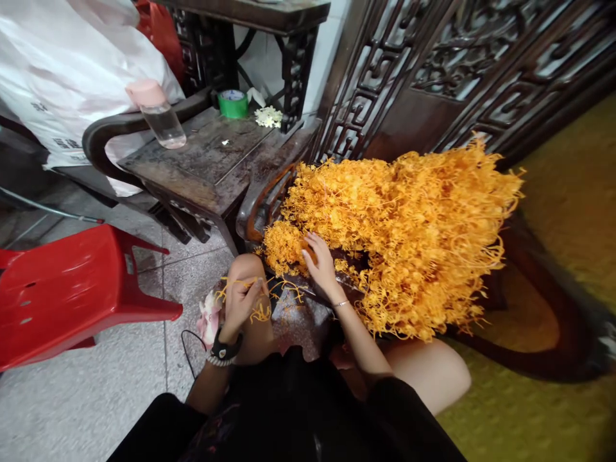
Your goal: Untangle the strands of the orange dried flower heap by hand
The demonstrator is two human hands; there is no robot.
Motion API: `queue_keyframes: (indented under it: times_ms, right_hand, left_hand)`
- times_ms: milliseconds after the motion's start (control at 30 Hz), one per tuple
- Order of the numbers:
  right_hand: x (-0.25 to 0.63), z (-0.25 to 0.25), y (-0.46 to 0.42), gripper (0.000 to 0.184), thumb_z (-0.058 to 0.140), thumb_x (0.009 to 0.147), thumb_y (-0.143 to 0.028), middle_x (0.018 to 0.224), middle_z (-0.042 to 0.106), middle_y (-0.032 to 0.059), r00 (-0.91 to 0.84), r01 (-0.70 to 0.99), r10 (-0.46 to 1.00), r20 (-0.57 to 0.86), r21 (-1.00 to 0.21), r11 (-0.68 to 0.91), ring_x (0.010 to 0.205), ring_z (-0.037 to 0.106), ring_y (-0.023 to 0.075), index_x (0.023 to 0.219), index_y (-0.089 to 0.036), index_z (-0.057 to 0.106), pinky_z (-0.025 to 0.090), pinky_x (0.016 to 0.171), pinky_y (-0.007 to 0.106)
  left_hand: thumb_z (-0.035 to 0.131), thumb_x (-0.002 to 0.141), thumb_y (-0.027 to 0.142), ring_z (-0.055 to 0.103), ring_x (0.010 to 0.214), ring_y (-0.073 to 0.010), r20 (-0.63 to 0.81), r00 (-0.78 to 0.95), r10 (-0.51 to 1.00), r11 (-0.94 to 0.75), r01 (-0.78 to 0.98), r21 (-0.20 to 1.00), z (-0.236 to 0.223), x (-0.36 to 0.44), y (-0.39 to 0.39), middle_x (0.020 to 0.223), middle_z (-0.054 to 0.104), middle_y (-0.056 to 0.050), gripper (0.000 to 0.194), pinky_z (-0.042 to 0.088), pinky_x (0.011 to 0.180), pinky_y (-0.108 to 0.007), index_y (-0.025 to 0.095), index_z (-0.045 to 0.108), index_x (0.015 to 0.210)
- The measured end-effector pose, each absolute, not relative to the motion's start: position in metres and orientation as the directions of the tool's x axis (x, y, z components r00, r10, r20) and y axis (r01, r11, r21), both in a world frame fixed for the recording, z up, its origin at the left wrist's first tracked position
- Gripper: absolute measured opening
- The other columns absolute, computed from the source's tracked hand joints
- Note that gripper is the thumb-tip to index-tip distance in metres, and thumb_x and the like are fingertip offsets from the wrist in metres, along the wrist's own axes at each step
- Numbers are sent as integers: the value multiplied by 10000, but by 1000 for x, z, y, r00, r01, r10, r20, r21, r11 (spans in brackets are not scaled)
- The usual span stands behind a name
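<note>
My left hand (239, 303) is over my left knee, its fingers closed on a few thin, branching orange sprigs (261, 312). They look like plastic stems, and their ends stick out on both sides of the hand. My right hand (321, 264) reaches forward with fingers stretched out and the thumb apart, beside a small heap of orange flower pieces (283, 247). Its fingertips are at the right edge of that heap, and I cannot tell whether they touch it. A large mass of orange flower sprigs (409, 224) lies on the dark wooden chair, right of my right hand.
A dark wooden side table (192, 160) holds a clear bottle with a pink lid (161, 119), green tape (233, 104) and pale flowers (268, 117). A red plastic stool (72, 289) stands at left, below a big white sack (72, 77). Carved wooden chair backs (385, 96) rise behind.
</note>
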State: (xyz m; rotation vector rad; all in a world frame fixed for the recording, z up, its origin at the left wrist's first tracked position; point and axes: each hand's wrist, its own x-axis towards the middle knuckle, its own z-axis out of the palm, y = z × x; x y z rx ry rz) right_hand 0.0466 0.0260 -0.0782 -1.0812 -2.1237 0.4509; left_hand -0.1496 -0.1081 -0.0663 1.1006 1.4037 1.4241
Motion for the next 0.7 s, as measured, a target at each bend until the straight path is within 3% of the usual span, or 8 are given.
queue_keyframes:
  times_ms: [100,233,333,433,500,567,633,700]
  right_hand:
    - [80,-80,4,294,435,927,-337,1180,632,109,-244,657,858,452,-574,489,1185,523,236,1118,-206,617,406,1029,475]
    - [130,-91,-17,292,455,904,-331,1093,661,149,-219,795,876,430,-442,415,1098,568,290,1046,-160,645,418,988,519]
    - [159,-91,-27,303,458,898,-347,1081,665,160,-242,815,882,405,-408,411,1064,589,298,1031,-156,652,447,952,512]
    - [175,-87,-35,304,442,905,-351,1103,663,142,-265,804,882,389,-417,425,1087,582,288,1053,-183,647,451,951,499]
    - [178,-88,-38,313,437,901,-343,1133,655,135,-292,801,882,370,-410,437,1120,561,288,1087,-188,635,433,969,501]
    - [178,-94,-39,337,445,884,-323,1179,635,142,-303,815,892,336,-395,425,1155,530,298,1132,-174,616,410,984,509]
    - [176,-104,-38,378,450,859,-281,1214,614,153,-283,835,910,304,-389,390,1161,510,313,1189,-156,584,393,980,521]
    - [172,-115,-34,429,446,835,-230,1189,616,170,-237,853,927,292,-395,342,1105,520,324,1242,-132,542,380,958,538]
  left_hand:
    - [513,811,541,362,421,-101,23,-321,947,-20,11,1000,-69,-151,-108,449,462,10,472,297,431,-246,180,569,513]
    - [515,799,577,344,415,-95,-9,-323,946,9,-2,1000,-64,-148,-106,432,418,23,492,294,427,-242,180,545,510]
    - [489,827,559,328,401,-85,-85,-227,970,77,-44,996,-60,-136,-106,439,381,41,460,273,403,-224,172,577,596]
    - [487,838,514,423,467,-93,-125,-112,986,118,-68,991,-69,-115,-109,572,504,22,369,341,433,-204,170,608,781]
    - [486,846,459,531,616,-116,-120,1,993,120,16,993,-84,-96,-111,763,602,-17,310,434,538,-212,174,598,895]
    - [382,896,400,583,748,-143,-162,171,972,132,178,975,-103,-74,-114,854,631,-38,311,488,684,-256,170,582,957]
    - [325,908,328,604,889,-171,-227,253,940,136,333,933,-124,-54,-117,958,648,-66,326,483,834,-319,162,561,1060]
    - [436,848,278,549,1107,-224,-260,263,929,137,408,903,-140,-38,-121,1139,614,-124,364,406,981,-379,142,528,1173]
